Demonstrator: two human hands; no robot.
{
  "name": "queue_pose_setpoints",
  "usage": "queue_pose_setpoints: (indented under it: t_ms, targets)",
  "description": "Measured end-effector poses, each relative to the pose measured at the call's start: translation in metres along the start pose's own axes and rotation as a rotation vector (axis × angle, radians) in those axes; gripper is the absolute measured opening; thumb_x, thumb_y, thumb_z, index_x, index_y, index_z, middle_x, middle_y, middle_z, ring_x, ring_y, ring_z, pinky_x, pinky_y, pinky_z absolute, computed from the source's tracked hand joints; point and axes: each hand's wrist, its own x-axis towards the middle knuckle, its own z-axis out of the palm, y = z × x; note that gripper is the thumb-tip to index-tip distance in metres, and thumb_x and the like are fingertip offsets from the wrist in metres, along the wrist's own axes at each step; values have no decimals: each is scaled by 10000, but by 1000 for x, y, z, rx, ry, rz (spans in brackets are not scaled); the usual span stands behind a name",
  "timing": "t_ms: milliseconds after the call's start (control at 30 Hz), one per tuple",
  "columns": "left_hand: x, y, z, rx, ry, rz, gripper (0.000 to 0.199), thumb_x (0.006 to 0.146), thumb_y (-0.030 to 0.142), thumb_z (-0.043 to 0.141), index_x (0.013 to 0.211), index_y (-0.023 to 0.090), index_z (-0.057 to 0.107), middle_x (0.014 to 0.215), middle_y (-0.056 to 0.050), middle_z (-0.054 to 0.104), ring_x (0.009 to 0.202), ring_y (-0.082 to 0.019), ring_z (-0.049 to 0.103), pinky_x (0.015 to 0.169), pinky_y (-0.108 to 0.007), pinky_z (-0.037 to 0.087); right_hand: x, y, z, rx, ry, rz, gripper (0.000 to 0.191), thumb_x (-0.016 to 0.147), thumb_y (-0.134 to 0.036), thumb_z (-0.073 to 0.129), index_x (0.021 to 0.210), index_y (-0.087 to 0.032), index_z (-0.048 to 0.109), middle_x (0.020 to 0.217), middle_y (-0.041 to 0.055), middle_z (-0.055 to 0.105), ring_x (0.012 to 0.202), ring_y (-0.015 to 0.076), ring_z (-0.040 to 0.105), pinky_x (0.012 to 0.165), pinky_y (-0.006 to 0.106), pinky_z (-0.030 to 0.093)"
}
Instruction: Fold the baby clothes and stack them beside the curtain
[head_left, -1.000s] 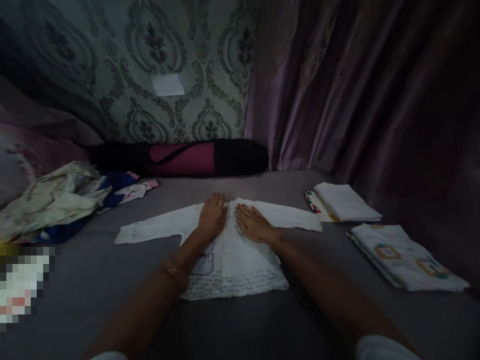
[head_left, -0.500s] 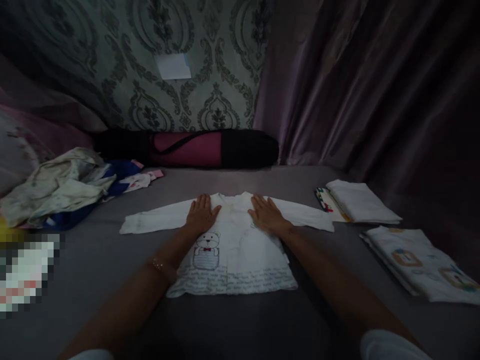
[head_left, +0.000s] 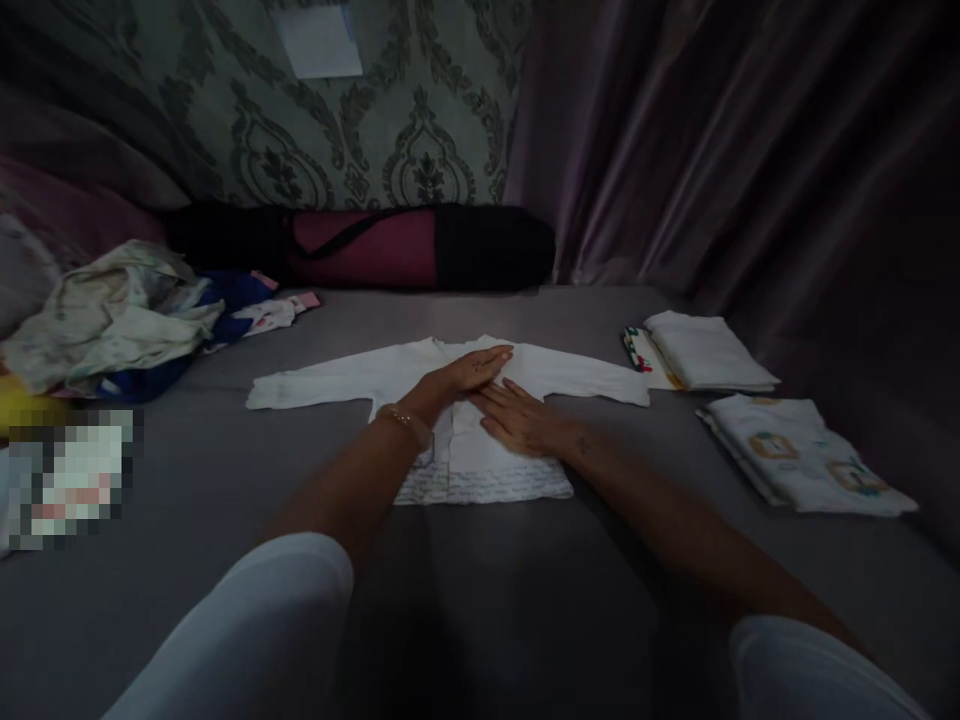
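A small white long-sleeved shirt (head_left: pixel 397 365) lies spread on the grey sheet, sleeves out to both sides and lines of print along its hem. My left hand (head_left: pixel 478 370) reaches across the upper middle of the shirt, fingers stretched toward the right. Just below it, my right hand (head_left: pixel 521 420) rests flat on the chest, its fingers extended and pointing up and left. The fingertips of the right hand meet or pass under the left hand. My left forearm covers most of the bear picture on the front.
Folded white cloth (head_left: pixel 709 350) and a folded patterned cloth (head_left: pixel 806 455) lie at the right. A heap of crumpled clothes (head_left: pixel 120 315) sits at the left. Along the wall stretches a black and magenta long bag (head_left: pixel 367 248), with a purple curtain (head_left: pixel 622 150) beside it.
My left hand has moved right, from the shirt's left shoulder area to its middle. My right hand has shifted slightly inward and down the shirt. The view has tilted downward.
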Motion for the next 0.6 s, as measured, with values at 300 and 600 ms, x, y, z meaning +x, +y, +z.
queue_pose_setpoints:
  t_ms: [300, 600]
  targets:
    - [-14, -7, 18, 446, -8, 187, 631, 954, 564, 208, 1472, 216, 296, 1562, -51, 252, 1449, -177, 159, 1184, -368, 46, -47, -61, 2, 56, -3, -67, 556, 996, -351, 270, 1497, -112, 233, 1548, 141, 243, 1444, 217, 161, 1175, 483, 96]
    - [-16, -7, 24, 551, 25, 184, 615, 975, 516, 130, 1486, 198, 258, 1566, -60, 236, 1447, -161, 161, 1180, -354, 51, -82, -112, 0, 193, -92, -72, 640, 959, -371, 370, 1505, -93, 189, 1562, 153, 186, 1451, 230, 115, 1179, 488, 67]
